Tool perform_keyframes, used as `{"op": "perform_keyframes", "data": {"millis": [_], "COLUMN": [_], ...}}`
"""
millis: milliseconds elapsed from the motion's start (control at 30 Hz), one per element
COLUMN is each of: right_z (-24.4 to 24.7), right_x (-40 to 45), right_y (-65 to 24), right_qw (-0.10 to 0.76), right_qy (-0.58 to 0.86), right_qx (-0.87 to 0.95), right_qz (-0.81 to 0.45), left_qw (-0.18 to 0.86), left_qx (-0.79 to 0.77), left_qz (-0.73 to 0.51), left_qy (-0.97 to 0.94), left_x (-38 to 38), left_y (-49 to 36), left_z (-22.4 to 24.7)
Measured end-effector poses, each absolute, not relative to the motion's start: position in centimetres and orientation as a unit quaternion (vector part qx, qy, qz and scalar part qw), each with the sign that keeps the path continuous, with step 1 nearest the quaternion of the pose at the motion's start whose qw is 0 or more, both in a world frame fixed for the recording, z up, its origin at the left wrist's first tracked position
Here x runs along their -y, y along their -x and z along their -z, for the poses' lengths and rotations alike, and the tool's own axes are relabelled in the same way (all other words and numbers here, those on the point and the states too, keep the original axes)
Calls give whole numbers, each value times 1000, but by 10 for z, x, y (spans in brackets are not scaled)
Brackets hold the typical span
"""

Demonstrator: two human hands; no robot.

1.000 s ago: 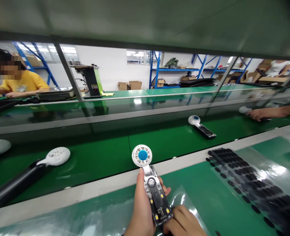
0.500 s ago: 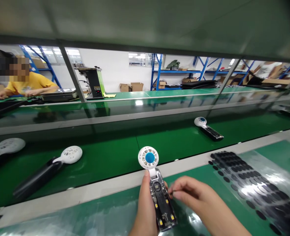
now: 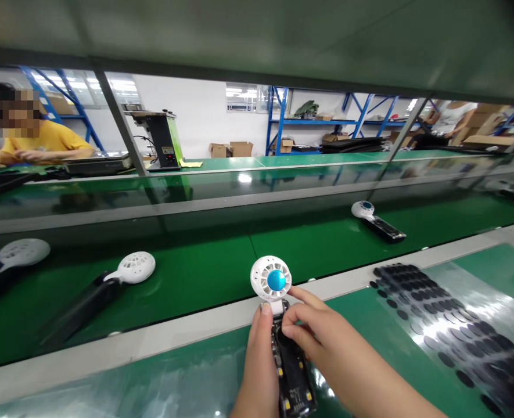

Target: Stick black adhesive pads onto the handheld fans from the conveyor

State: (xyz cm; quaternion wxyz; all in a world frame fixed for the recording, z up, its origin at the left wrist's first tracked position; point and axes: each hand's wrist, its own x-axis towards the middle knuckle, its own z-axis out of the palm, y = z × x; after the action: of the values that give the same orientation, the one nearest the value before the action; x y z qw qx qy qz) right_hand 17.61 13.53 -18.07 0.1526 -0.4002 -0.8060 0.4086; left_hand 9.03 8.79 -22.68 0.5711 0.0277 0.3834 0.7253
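Note:
My left hand (image 3: 260,360) is closed around a handheld fan (image 3: 270,277), its thumb near the neck. The fan has a white round head with a blue centre disc and a black handle, whose exposed circuit board (image 3: 295,380) faces up with small yellow parts. My right hand (image 3: 315,331) is pinched over the upper part of the board, its fingertips pressed together on a small dark piece, mostly hidden beneath them. One finger reaches up beside the fan head. To the right lies a clear sheet with rows of black round pads (image 3: 446,359).
A green conveyor belt (image 3: 204,273) runs across, bearing another fan (image 3: 363,209) at right and white-headed fans (image 3: 137,267) at left. A pale rail (image 3: 169,332) edges it. Beyond, a person in yellow (image 3: 60,139) works beside a black-and-green machine (image 3: 165,139). A shelf hangs overhead.
My right hand has moved up and left, from beside the handle onto the upper board. The held fan sits slightly further right. The fans on the belt appear shifted rightward.

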Motion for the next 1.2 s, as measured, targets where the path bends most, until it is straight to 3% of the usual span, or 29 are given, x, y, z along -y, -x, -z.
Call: {"op": "perform_keyframes", "data": {"millis": [700,1100,1200], "right_z": [183,195,199], "right_x": [-133,-131,-134], "right_y": [-175,-175,-177], "right_qw": [153,194,203], "right_qy": [380,392,430], "right_qx": [823,788,725], "right_qz": [-393,-434,-498], "left_qw": [582,598,593], "left_qx": [-365,-352,-359], "left_qz": [-726,-720,-719], "left_qy": [-6,-23,-39], "left_x": [-85,-87,-87], "left_y": [-92,-89,-89], "left_z": [224,233,234]}}
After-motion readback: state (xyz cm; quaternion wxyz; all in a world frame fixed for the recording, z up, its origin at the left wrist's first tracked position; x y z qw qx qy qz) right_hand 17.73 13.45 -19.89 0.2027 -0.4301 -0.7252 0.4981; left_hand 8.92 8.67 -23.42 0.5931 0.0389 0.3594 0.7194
